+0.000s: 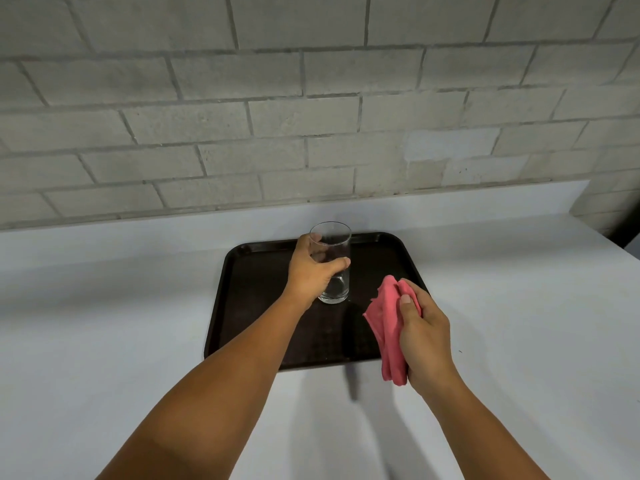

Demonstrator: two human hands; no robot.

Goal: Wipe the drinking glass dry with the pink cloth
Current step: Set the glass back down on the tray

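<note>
A clear, tall drinking glass point(335, 244) stands upright on a dark tray point(249, 317) in the middle of the white counter. My left hand point(311, 271) wraps around the glass from the left, thumb across its front. My right hand point(424, 330) hovers over the tray's right edge, a little to the right of the glass, and grips a bunched pink cloth point(384, 320) that hangs down from the fist. The cloth does not touch the glass.
The white counter point(104, 306) runs left and right around the tray and ends at a grey brick wall point(311, 116) behind. The counter's right end point(609, 244) falls away at the far right.
</note>
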